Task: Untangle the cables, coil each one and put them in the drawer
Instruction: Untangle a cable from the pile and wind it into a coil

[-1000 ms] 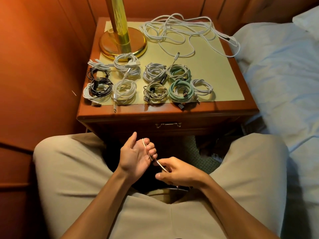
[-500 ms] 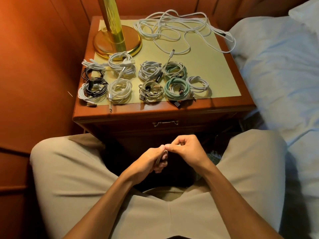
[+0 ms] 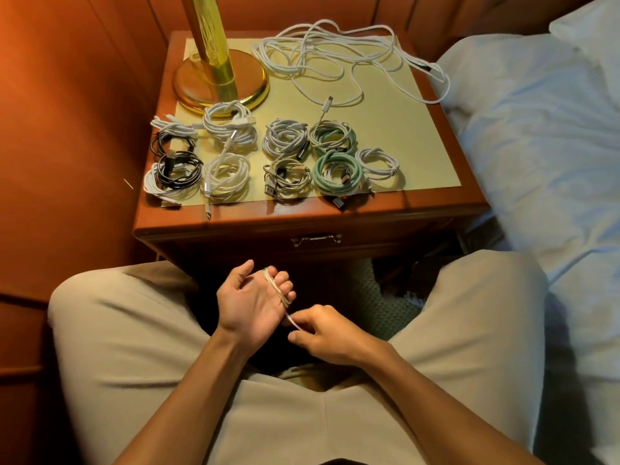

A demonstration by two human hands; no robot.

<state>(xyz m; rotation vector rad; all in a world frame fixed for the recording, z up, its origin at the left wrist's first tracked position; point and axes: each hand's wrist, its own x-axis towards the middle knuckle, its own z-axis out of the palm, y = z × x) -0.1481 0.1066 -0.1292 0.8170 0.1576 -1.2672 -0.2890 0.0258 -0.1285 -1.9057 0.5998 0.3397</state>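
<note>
i see my left hand [image 3: 250, 305] held palm up over my lap, thumb raised, with a thin pale cable [image 3: 275, 287] looped across its curled fingers [image 3: 282, 286]. my right hand [image 3: 323, 333] sits just beside it and pinches the loose end of that cable between thumb and fingertips. ahead of my knees stands the nightstand [image 3: 432, 209]. coiled cables [image 3: 268, 156] lie in two rows along its front edge, from the front left corner to about the middle: white ones, black ones at the left, two green ones toward the right. a loose tangle of white cable [image 3: 335, 52] spreads over the back right corner, one strand hanging over the right edge. a brass lamp base [image 3: 188, 85] stands at the back left corner. the drawer [image 3: 385, 241] under the front edge is closed, its metal handle [image 3: 316, 239] showing. i can read no writing or brand anywhere.
</note>
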